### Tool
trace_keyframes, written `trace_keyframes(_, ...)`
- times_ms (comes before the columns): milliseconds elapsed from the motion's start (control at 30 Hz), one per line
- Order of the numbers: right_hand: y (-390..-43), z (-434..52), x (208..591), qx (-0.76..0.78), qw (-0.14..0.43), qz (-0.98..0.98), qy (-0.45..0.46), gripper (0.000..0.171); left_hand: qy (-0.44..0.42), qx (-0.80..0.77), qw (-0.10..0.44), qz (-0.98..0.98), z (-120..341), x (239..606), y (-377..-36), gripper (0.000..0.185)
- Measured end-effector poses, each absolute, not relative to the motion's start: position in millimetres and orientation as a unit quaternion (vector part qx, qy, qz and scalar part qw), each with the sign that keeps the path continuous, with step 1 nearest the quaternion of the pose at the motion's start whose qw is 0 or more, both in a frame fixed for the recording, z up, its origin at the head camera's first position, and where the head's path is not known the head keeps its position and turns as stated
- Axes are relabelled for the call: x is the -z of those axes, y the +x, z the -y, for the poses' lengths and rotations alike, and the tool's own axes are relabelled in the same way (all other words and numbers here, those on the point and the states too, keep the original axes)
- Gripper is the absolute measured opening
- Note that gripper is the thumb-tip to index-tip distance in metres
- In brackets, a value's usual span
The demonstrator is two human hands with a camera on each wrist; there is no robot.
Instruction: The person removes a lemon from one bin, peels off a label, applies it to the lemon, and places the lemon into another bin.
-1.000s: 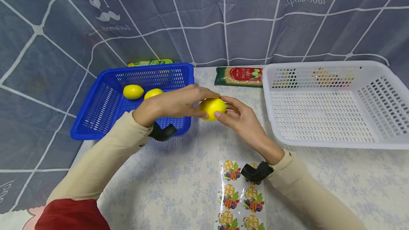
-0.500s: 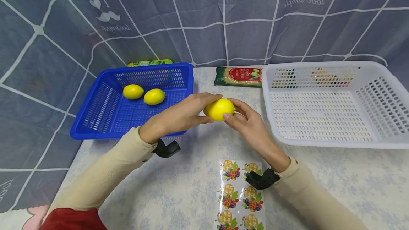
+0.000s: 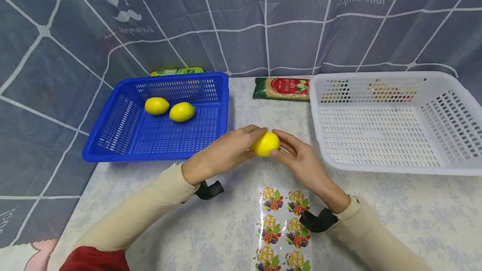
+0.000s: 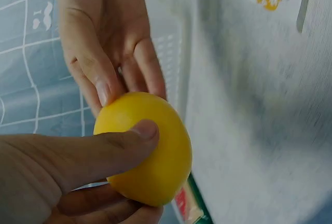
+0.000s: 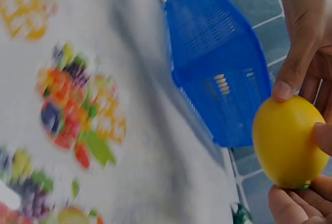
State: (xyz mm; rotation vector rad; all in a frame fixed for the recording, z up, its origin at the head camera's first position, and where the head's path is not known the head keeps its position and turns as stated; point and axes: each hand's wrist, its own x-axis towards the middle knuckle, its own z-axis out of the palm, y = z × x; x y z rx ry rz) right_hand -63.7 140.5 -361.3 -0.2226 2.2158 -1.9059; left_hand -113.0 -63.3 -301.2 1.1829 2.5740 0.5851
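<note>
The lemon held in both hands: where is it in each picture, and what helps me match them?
Head: lemon just below and right of centre, between left hand and right hand.
Left wrist: lemon just left of centre, lower half.
Right wrist: lemon at lower right.
Shared landmark: fruit sticker sheet, low in head, top right in left wrist, left in right wrist.

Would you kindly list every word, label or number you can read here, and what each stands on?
"love simple": mirrored, on the curtain, upper right in the head view.
"I" beside a heart: curtain, upper left; mirrored words below too blurred.
Lower left of the curtain: partial lettering, unclear.
Sticker sheet: yellow Chinese characters, too blurred.
Green-and-red packet: Chinese characters, too small.
Yellow-green packet: any lettering too small.
No legible numbers.
</note>
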Motion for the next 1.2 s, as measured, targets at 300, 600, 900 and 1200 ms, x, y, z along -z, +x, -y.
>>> trace_keyframes(300,-63.7,-147.0,374.5,0.617,0.099,-0.776,-0.086,0.059,0.402,-0.21,0.14,-0.88,54.4,323.5,-112.6,0.052)
trace_keyframes(600,-66.8,-156.2,384.6,0.596,0.099,-0.794,-0.074,0.058,0.352,-0.31,0.134,-0.873,52.6,346.5,-115.9,0.052)
trace_keyframes(900,-67.2,-157.8,390.2,0.596,0.107,-0.794,-0.046,0.058,0.256,-0.43,0.129,-0.856,53.1,370.4,-112.3,0.056)
trace_keyframes(1200,-69.9,-158.1,398.8,0.609,0.107,-0.785,-0.039,0.058,0.226,-0.451,0.119,-0.855,53.2,379.1,-114.1,0.054)
